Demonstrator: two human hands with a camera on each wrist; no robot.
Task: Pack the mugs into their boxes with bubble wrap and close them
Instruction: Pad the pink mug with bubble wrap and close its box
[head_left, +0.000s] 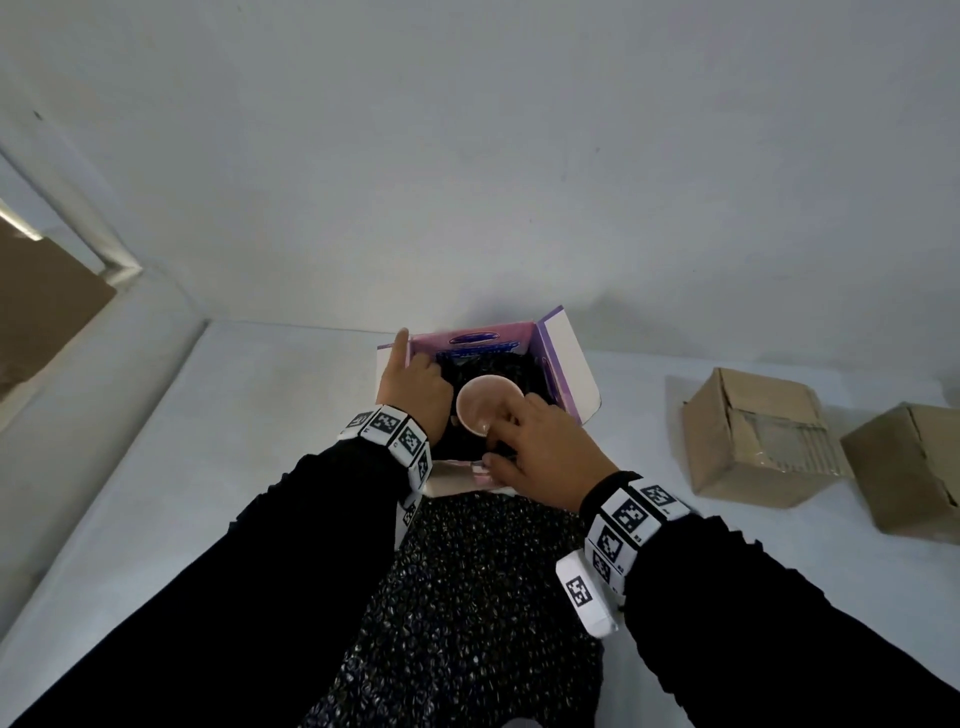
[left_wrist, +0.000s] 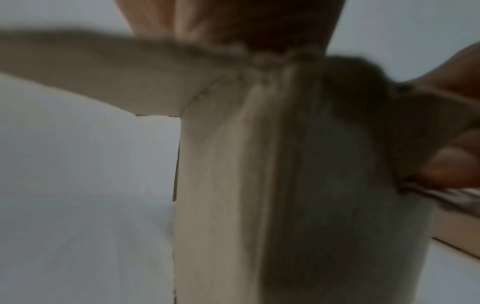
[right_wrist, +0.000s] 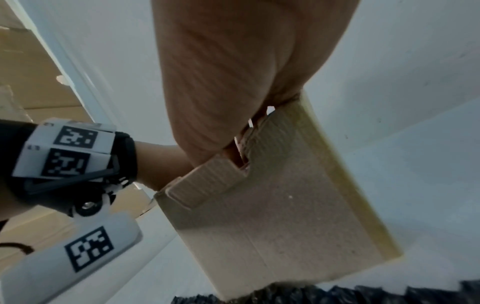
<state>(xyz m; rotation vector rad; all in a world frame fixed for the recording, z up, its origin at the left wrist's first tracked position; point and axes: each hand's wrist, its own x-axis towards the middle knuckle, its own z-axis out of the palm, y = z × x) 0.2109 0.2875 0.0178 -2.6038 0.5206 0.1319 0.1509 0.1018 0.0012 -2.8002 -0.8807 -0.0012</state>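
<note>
Blurred close-up: a pale cardboard box wall (left_wrist: 233, 195) fills the centre, its flap (left_wrist: 103, 72) spreading toward 9 o'clock. The left hand (left_wrist: 246, 22) meets the box's top edge at 12 o'clock; its finger pose is hidden. Other fingers (left_wrist: 451, 164) show at 3 o'clock, over the white table (left_wrist: 78, 205).

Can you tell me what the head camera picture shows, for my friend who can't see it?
Two hands, left hand and right hand, tuck a pink mug and black bubble wrap into an open purple box. Two brown cardboard boxes sit to the right.
</note>
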